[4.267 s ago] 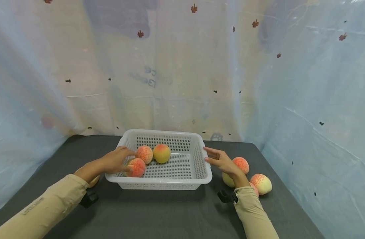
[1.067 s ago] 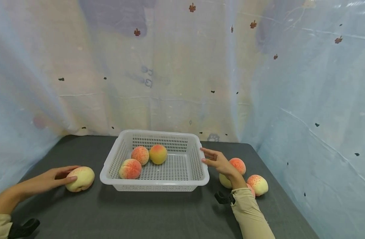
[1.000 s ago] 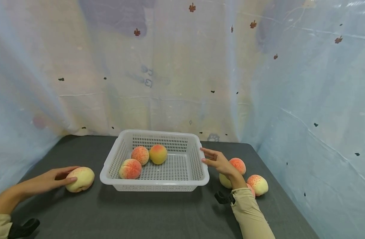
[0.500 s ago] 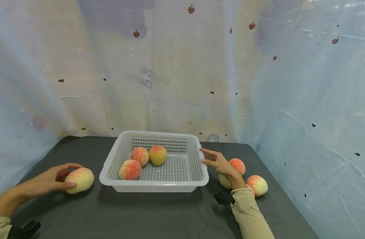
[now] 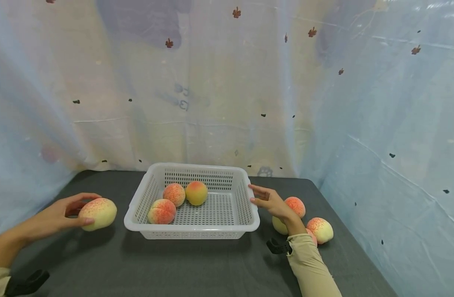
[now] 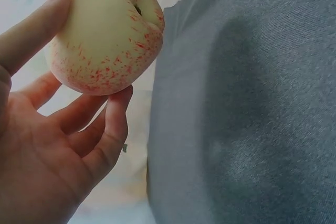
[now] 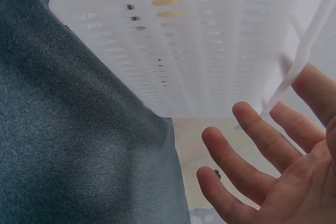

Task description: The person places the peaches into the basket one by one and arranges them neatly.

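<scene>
Moved since the frame half a second earlier: one pale, red-speckled peach [image 5: 100,214], which had risen with the left hand [image 5: 61,216] and hung just above the dark surface [image 5: 175,268]. Location: left of the white slotted basket [image 5: 197,227], apart from it. Left grip: thumb and fingertips pinched the peach from opposite sides. Right hand [image 5: 273,203]: grip spread, fingertips at the basket's right rim. Basket contents: three peaches [image 5: 162,211], grouped towards the left. Further stock: more peaches [image 5: 320,230] beside the right wrist, partly hidden. Step in hand, by judgement: the lift. The next move seemed to call for a sideways carry over the left rim — high enough to miss it — then a gentle lowering beside the three.
</scene>
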### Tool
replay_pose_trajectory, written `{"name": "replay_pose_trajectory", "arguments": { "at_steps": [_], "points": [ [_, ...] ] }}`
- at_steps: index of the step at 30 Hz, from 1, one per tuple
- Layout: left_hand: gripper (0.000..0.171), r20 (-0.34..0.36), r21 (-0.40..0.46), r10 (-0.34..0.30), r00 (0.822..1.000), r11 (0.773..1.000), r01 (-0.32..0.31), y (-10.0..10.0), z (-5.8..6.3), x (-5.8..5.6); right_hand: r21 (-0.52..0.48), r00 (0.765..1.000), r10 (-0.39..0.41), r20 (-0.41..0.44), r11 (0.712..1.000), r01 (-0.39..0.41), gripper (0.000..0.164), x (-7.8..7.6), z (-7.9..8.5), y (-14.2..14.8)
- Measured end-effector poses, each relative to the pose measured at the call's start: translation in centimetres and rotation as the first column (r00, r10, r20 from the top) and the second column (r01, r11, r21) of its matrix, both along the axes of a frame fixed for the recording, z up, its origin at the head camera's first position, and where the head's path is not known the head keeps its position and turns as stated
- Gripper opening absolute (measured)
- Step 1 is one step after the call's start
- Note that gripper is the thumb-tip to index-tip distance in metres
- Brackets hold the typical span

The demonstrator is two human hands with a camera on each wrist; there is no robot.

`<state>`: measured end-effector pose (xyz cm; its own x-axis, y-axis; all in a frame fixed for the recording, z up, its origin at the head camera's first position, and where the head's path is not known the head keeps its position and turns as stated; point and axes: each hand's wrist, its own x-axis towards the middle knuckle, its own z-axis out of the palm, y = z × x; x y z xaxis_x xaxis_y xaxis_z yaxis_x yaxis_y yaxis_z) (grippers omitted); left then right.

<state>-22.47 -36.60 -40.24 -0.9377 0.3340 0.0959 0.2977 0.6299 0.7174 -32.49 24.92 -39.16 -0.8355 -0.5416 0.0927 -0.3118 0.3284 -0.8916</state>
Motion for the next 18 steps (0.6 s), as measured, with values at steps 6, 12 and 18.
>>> {"name": "replay_pose_trajectory", "arguments": {
  "at_steps": [6, 12, 18],
  "points": [
    [0.055, -0.018, -0.014, 0.041, 0.999, 0.999, -0.041, -0.2, 0.7, 0.2, 0.012, 1.0, -0.009, -0.003, 1.0, 0.009, 0.062, -0.1, -0.1, 0.1],
    [0.058, -0.079, -0.005, 0.046, 0.996, 0.999, -0.047, 0.4, 1.7, 0.3, 0.012, 1.0, -0.012, 0.001, 1.0, 0.012, 0.062, -0.2, -0.2, 0.2],
    [0.058, -0.084, 0.004, 0.035, 0.996, 0.999, -0.035, 1.0, 2.8, 0.4, -0.003, 1.0, 0.003, 0.002, 1.0, -0.003, 0.062, -0.1, -0.1, 0.2]
  ]
}}
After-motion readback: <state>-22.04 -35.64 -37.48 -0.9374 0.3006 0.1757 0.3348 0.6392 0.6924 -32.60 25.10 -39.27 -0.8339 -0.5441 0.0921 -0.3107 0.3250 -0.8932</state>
